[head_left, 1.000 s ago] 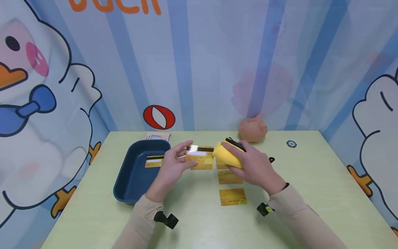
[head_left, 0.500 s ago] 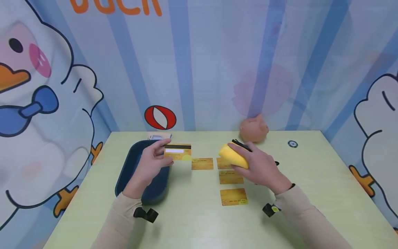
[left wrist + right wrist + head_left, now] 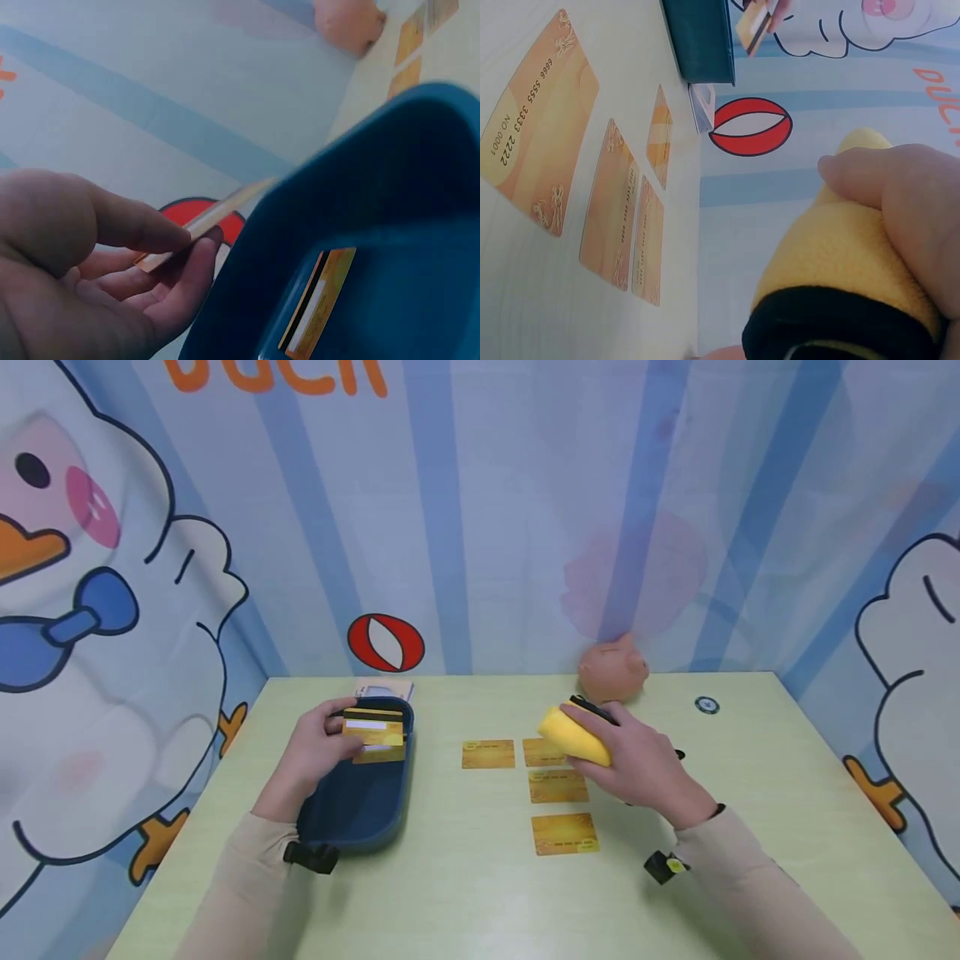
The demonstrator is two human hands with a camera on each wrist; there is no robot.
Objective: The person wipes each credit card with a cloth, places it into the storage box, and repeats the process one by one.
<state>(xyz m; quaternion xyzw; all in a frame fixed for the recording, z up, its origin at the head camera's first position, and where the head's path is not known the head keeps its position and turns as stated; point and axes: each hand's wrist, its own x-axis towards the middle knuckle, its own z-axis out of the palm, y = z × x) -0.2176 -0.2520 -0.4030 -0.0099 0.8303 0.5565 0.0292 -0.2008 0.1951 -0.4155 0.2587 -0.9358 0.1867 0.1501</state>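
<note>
My left hand [image 3: 309, 756] pinches a gold bank card [image 3: 373, 727] by its left edge over the dark blue bin [image 3: 352, 814], stripe side toward me. Inside the bin lies another bank card [image 3: 322, 304], partly covered by the held one in the head view. My right hand [image 3: 648, 768] grips a soft yellow fuzzy item with a black edge [image 3: 832, 251], raised above the table; its exact kind I cannot tell. Left of and below that hand, gold cards lie number side up: one card [image 3: 488, 754] alone, a middle card [image 3: 558, 787], a nearer card [image 3: 565, 835] and a half-hidden card [image 3: 537, 752].
A pink piggy bank [image 3: 612, 672] stands at the back edge of the table, with a round chip [image 3: 707, 705] to its right. Behind the bin lies a flat pale printed item [image 3: 390, 687]. A small black loop [image 3: 679, 754] shows beyond my right hand.
My left hand has carried the bank card leftward from the middle of the table to over the bin, uncovering a card on the table. My right hand with the yellow item has shifted slightly right.
</note>
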